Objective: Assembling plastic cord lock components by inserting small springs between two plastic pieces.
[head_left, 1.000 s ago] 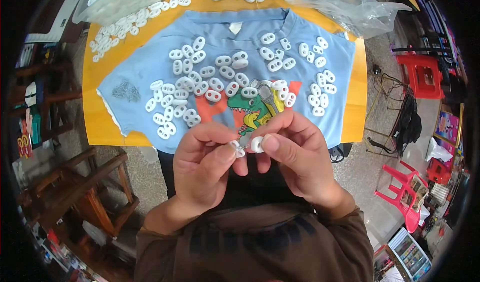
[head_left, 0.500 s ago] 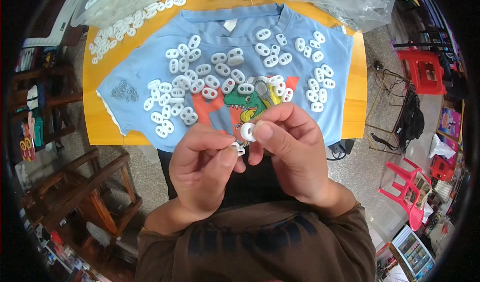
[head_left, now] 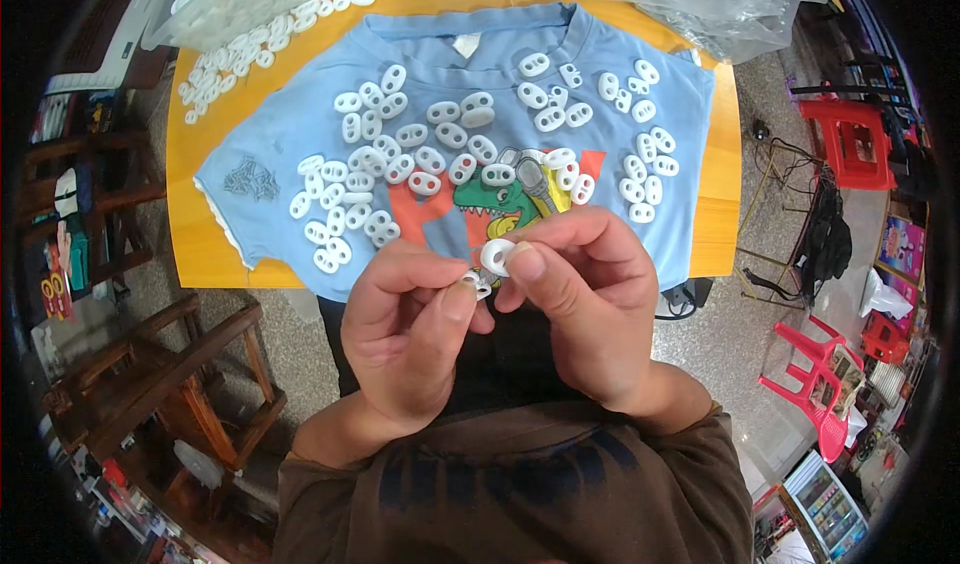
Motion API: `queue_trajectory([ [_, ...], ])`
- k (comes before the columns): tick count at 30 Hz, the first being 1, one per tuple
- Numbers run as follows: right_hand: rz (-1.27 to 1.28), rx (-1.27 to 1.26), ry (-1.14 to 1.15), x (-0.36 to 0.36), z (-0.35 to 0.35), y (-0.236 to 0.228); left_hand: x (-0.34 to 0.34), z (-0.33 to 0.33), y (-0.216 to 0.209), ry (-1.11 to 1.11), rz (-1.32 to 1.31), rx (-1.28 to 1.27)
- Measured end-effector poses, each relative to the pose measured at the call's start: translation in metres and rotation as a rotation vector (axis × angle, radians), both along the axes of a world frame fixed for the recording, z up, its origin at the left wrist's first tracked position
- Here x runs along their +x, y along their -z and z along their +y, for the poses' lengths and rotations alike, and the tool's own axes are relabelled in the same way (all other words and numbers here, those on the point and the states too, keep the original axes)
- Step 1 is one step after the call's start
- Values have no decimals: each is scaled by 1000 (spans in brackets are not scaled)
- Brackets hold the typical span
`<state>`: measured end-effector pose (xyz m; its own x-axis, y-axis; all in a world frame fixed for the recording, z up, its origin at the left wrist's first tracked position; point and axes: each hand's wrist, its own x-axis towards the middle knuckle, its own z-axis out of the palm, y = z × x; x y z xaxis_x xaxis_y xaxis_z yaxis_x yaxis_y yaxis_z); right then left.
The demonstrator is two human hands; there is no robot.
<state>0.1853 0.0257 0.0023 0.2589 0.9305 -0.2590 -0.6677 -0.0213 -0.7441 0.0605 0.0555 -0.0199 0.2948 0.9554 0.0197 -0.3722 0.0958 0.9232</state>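
Note:
Between its thumb and fingers, my left hand (head_left: 408,339) pinches a small white plastic piece (head_left: 482,290), mostly covered by the fingertips. Just above and to the right, my right hand (head_left: 590,304) grips a white oval plastic piece (head_left: 495,255) with a hole showing. The two pieces are close together; whether they touch I cannot tell. Both hands are in front of the table's near edge, over my lap. Beyond them a light blue T-shirt (head_left: 290,124) with a dinosaur print lies spread out. Many white two-hole oval pieces (head_left: 410,135) are scattered on it.
A pile of small dark metal bits (head_left: 251,180) lies on the shirt's left sleeve. More white pieces (head_left: 240,54) cover the yellow table (head_left: 190,259) at the back left, beside a clear plastic bag (head_left: 710,9). Wooden stools (head_left: 190,394) stand left, red plastic stools (head_left: 850,144) right.
My view has shifted slightly, so the shirt and its pieces appear a little to the right. Both hands keep their pinch, with the right piece turned slightly.

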Motion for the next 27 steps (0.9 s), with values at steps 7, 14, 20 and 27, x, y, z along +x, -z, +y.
queue_trajectory([
  [7,-410,215,66,-4,-1,12,2,-2,3,-41,-12,32],
  [14,-417,195,99,-12,-3,16,5,-5,0,-67,-30,-5],
  [20,-384,94,68,-11,-5,12,6,-9,-7,-41,-88,-133],
  [27,-471,118,-10,-3,-5,14,3,-6,-7,8,-82,-142],
])
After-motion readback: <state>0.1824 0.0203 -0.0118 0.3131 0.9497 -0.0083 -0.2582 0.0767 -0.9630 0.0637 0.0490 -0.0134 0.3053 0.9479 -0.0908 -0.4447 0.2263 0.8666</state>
